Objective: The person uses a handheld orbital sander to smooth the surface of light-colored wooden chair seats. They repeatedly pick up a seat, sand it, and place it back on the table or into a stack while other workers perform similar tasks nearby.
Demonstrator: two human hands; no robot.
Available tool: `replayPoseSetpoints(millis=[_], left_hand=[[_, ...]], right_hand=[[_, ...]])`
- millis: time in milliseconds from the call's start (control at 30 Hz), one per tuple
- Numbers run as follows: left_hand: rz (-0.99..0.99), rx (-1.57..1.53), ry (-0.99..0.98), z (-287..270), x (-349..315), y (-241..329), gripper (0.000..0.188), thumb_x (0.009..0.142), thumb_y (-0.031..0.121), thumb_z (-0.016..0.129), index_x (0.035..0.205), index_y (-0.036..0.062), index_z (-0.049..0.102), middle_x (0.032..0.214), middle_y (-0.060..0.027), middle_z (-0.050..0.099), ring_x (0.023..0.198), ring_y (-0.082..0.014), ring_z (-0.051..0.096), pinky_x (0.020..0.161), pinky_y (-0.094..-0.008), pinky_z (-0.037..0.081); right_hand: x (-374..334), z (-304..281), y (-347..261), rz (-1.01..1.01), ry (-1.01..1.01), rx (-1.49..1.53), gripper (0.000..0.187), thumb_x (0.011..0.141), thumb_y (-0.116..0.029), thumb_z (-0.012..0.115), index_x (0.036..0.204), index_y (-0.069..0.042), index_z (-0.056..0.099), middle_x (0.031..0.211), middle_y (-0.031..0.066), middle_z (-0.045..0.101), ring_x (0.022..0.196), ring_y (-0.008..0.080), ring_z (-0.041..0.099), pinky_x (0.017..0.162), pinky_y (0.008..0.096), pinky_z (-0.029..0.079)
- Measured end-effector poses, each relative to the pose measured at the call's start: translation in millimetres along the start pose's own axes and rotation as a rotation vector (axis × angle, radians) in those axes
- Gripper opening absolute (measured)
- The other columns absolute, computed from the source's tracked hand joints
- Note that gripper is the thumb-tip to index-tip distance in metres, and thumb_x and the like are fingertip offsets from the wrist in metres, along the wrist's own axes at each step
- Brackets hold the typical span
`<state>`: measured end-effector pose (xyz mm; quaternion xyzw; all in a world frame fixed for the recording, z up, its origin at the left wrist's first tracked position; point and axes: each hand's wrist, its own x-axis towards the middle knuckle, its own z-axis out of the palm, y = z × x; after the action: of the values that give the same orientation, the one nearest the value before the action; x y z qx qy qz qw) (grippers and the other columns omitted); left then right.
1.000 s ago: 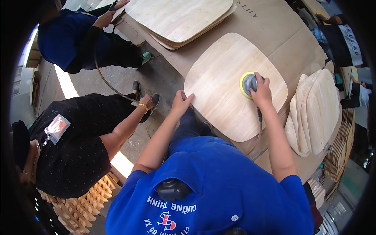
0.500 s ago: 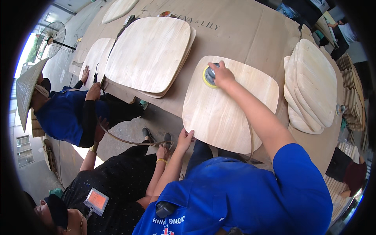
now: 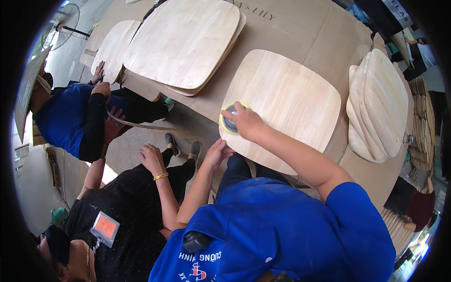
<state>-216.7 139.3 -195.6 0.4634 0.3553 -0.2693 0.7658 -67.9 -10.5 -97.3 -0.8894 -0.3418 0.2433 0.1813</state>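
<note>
On the brown-covered table (image 3: 300, 35), a pale rounded-square wooden panel (image 3: 291, 108) is met at its near left edge by the half-curled left hand (image 3: 217, 154), whose grip cannot be told; atop the panel's left side, a round grey-and-yellow sander (image 3: 228, 126) is held by the curled right hand (image 3: 246, 123).

The right hand (image 3: 245, 121) holds a round sander (image 3: 229, 126) on a pale wooden panel (image 3: 286, 103); the left hand (image 3: 217, 153) touches its edge. A panel stack (image 3: 185, 44) lies left; overlapping boards (image 3: 381, 105) lie right.
</note>
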Motion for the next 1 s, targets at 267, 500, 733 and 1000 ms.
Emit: replayPoseSetpoints(millis=[267,500,733,1000], left_hand=[[0.343,0.423,0.164,15.1,23.5,-14.1,0.044,0.089,0.031,0.068,0.12,0.0037,0.056,0.093,-0.0043,0.064,0.075,-0.0112,0.057,0.066,-0.0259,0.048],[0.157,0.266,0.056,17.6,19.5,-9.2,0.045,0.091,0.029,0.066,0.125,0.0039,0.052,0.1,-0.0067,0.065,0.077,-0.0152,0.063,0.063,-0.0289,0.054],[0.141,0.146,0.071,28.5,13.3,-12.3,0.047,0.094,0.024,0.062,0.132,0.0034,0.047,0.116,-0.0113,0.063,0.098,-0.0236,0.065,0.081,-0.0372,0.055],[0.171,0.117,0.138,36.4,7.4,-9.8,0.051,0.092,0.026,0.063,0.135,0.006,0.044,0.12,-0.0101,0.06,0.101,-0.0233,0.063,0.083,-0.038,0.054]], right_hand=[[10.9,-36.0,85.4,0.271,0.166,0.007,0.075,0.072,-0.006,0.076,0.137,-0.026,0.045,0.127,0.0161,0.041,0.102,0.0378,0.061,0.088,0.0441,0.052],[-22.8,-94.3,215.7,0.582,0.407,-0.049,0.08,0.072,-0.011,0.078,0.139,-0.025,0.038,0.13,0.0179,0.042,0.114,0.0389,0.055,0.095,0.0446,0.049],[-156.1,-34.4,166.5,0.421,0.346,-0.029,0.07,0.074,-0.008,0.074,0.135,-0.023,0.043,0.122,0.0183,0.044,0.095,0.0406,0.061,0.085,0.0453,0.053],[-256.9,17.2,68.2,0.303,0.065,0.078,0.076,0.068,0.005,0.07,0.133,-0.027,0.047,0.126,0.0171,0.042,0.104,0.0398,0.057,0.086,0.0449,0.051]])
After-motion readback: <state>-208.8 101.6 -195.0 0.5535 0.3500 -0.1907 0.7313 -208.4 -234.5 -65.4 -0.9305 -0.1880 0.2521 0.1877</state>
